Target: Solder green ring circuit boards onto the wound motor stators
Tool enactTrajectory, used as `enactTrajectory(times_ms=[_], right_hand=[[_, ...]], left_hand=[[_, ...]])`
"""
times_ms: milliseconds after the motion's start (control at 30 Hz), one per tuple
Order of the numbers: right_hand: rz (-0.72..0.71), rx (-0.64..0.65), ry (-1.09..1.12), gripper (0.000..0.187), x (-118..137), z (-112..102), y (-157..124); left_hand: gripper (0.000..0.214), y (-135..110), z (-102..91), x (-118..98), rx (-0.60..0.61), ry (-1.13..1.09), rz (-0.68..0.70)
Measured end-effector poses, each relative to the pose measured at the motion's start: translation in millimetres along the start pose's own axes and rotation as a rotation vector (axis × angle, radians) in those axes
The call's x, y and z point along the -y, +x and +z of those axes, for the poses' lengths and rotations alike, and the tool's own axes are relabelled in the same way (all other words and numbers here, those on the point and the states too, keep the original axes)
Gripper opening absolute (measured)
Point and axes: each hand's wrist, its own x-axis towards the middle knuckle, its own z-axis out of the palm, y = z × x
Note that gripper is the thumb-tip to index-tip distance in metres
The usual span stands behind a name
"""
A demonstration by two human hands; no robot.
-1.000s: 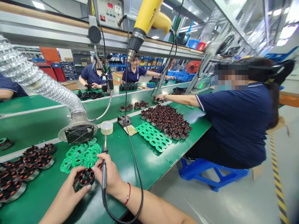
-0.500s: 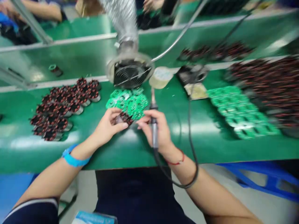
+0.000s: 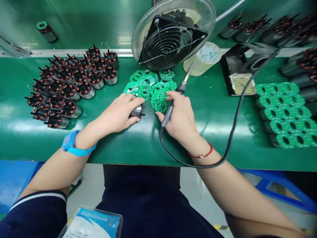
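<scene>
My left hand [image 3: 121,112] is closed around a motor stator [image 3: 136,111], a metal cylinder lying on its side with its pins facing right. My right hand [image 3: 179,114] grips a soldering iron [image 3: 168,114] whose tip points up and away from me. Its thumb and forefinger are at the edge of a loose pile of round green circuit boards [image 3: 158,96]; whether they touch a board I cannot tell. More boards [image 3: 138,82] lie beyond my left fingers. The iron's black cable [image 3: 232,132] loops over my right forearm.
Several upright stators [image 3: 64,89] stand grouped at the left. A fan in a round hood [image 3: 168,43] overhangs the boards. Behind the iron tip is a pale tub [image 3: 203,59], beside a soldering stand with sponge [image 3: 240,82]. At the right are stators topped with green boards [image 3: 287,115].
The view has tilted down and come closer. My right hand has moved from beside the stator to the boards' edge, the iron still in it. The left hand keeps the stator.
</scene>
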Motion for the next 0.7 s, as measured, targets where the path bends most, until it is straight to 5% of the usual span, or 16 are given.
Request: enactTrajectory(times_ms=[200,367,500,700], right_hand=[[-0.126,0.025,-0.071,0.049,0.0,0.5,-5.7],[-0.25,0.033,0.087,0.045,3.6,-17.1,-17.1],[-0.144,0.004,0.298,0.042,4.6,-32.6,-35.3],[0.125,-0.239,0.59,0.024,0.1,-28.2,-65.4]], left_hand=[[0.055,1.1,0.1,2.4,-0.033,-0.216,-0.062],[0.05,0.8,-3.8,-0.2,-0.033,-0.306,-0.049],[0.046,1.3,1.3,-3.3,-0.018,-0.262,-0.003],[0.044,1.1,9.2,-5.5,-0.029,-0.175,0.039]])
